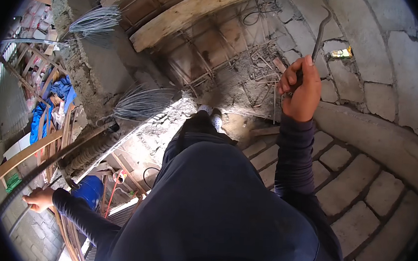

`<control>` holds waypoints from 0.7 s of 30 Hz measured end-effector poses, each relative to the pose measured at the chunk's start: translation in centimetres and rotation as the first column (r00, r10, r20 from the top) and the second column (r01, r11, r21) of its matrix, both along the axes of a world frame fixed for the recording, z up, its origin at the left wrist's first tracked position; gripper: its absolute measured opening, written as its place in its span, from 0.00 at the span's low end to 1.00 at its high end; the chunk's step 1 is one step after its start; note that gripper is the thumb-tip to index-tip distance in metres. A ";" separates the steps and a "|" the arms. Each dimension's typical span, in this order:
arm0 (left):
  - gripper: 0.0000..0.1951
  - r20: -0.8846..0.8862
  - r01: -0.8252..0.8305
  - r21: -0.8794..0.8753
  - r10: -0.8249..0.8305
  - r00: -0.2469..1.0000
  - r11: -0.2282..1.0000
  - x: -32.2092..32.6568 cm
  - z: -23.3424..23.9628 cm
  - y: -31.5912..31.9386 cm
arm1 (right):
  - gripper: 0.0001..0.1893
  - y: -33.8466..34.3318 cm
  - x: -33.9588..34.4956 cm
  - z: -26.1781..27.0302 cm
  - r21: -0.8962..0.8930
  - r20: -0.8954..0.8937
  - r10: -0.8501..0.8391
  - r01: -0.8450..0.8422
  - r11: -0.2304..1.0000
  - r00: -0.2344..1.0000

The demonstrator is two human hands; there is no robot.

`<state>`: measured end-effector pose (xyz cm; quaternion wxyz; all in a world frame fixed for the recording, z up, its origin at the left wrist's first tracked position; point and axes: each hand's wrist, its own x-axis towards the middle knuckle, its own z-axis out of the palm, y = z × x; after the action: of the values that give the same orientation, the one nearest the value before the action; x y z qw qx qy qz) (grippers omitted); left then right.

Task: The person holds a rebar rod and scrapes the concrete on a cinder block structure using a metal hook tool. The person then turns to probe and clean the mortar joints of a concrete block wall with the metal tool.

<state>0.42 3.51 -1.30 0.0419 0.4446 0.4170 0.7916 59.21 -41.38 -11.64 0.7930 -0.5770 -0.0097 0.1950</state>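
My right hand (302, 88), raised at the upper right before the block wall, grips a dark metal rod with a hooked end (320, 32); its lower part is hidden in my fingers. At the far lower left, my left hand (39, 199) is closed around a thin steel bar (21, 219). A thicker ribbed rebar (58, 155) runs diagonally just above that hand. Two bundles of cut tie wire stick out along the concrete beam, one near the middle (141, 102) and one farther up (96, 20).
I stand on a rough concrete ledge (161, 126). Below on the left are a blue drum (90, 191), loose timber and blue tarpaulin (40, 121). A wooden beam (188, 15) crosses the top over formwork with rebar. Concrete block walls (352, 186) rise at the right.
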 end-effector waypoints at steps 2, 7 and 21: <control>0.18 0.008 -0.024 -0.016 0.025 1.000 1.000 0.2 0.0 -0.2 | 0.19 0.8 0.6 0.4 -0.045 0.024 0.008 -0.007 0.999 1.000; 0.17 0.020 -0.109 -0.037 0.110 0.994 0.993 0.6 0.1 -0.2 | 0.18 2.0 3.0 0.9 -0.082 0.025 0.015 -0.012 0.997 1.000; 0.21 0.059 -0.192 -0.182 0.205 0.977 0.964 -0.3 0.5 -0.7 | 0.24 -3.3 1.2 -10.7 -0.933 -0.105 0.856 -0.348 0.091 0.506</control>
<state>0.12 2.82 -0.81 0.0175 0.3641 0.5257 0.7686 60.46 -44.72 -22.36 0.1672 -0.8559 -0.3502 0.3418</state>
